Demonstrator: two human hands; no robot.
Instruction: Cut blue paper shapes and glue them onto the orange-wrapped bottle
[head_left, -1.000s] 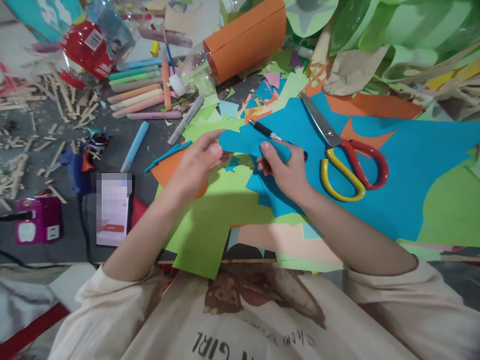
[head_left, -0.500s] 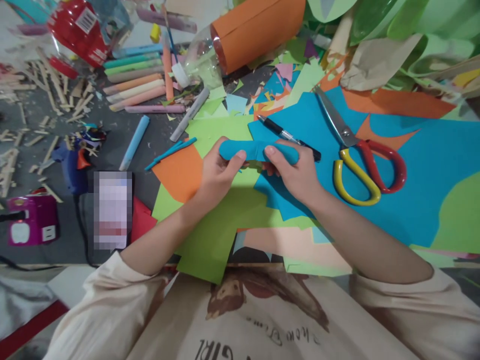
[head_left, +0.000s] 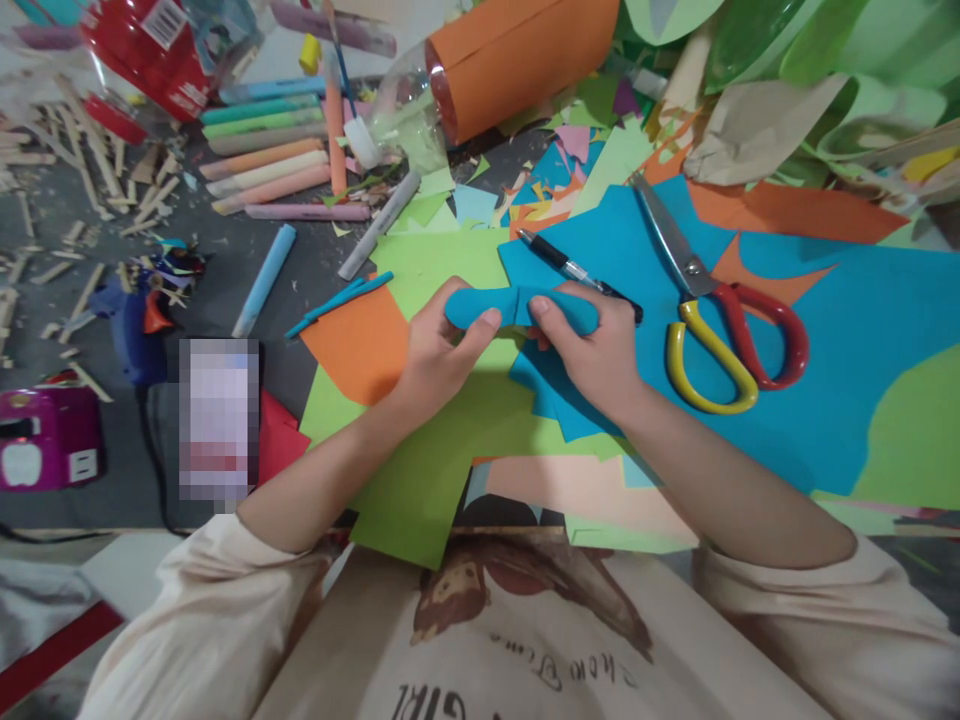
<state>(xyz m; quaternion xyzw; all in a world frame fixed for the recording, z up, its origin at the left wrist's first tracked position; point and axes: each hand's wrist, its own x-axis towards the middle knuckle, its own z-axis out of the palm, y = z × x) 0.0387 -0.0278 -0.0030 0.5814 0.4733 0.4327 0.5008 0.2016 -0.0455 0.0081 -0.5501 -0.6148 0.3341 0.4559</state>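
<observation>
Here, a blue paper strip (head_left: 504,302) between my fingers

Smooth, matt and round-ended, it is above the lime-green sheet (head_left: 442,430), a slim line crossing its middle; whether crease, cut or join, I can't tell. My left fingers (head_left: 480,332) pinch one end, thumb on top, and my right fingers (head_left: 551,325) grip the other likewise. Just beyond these, a slender black pen (head_left: 574,270) lies near scissors (head_left: 694,270) with steel blades and glossy yellow and red handles, over a jagged-edged blue sheet (head_left: 847,340). To my left, thin blue pieces (head_left: 330,308) cross an orange piece (head_left: 360,345). Farther off on the dark bench (head_left: 217,280), an orange-wrapped clear bottle (head_left: 525,65) lies near markers (head_left: 262,157).
</observation>
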